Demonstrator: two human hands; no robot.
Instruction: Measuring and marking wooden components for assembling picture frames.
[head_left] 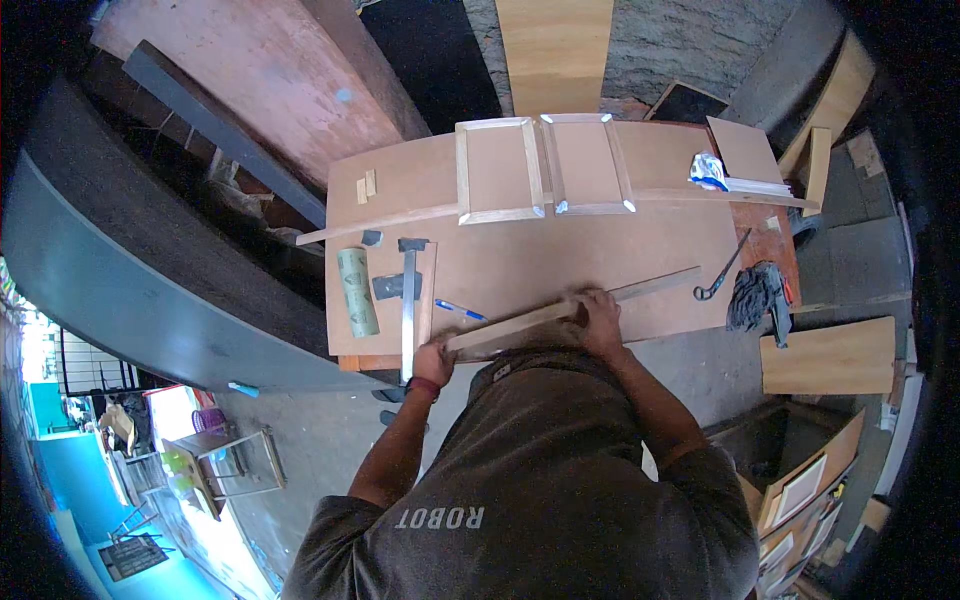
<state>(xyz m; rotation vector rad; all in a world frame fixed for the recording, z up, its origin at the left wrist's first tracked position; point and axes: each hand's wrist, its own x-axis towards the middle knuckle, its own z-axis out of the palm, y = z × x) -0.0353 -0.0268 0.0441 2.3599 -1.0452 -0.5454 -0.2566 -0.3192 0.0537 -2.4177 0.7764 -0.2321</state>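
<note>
wooden strip (513,325) spans from left fingers (441,352) to right fingers (592,303).

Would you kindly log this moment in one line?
left hand: holds wooden strip; right hand: on same strip; blue pen: on brown board

Shirt (590,470): dark charcoal, loosely creased cloth, on the body side of both hands.
Sleeves (712,495): short, same dark cloth, ending well back from each hand.
Chest lettering (440,518): one line of pale grey capitals, upside down in this view.
Wristband (424,387): dark reddish, narrow, just behind the left hand (432,362).
Right hand (600,322): bare, ungloved; nothing worn on the forearm behind it.
</note>
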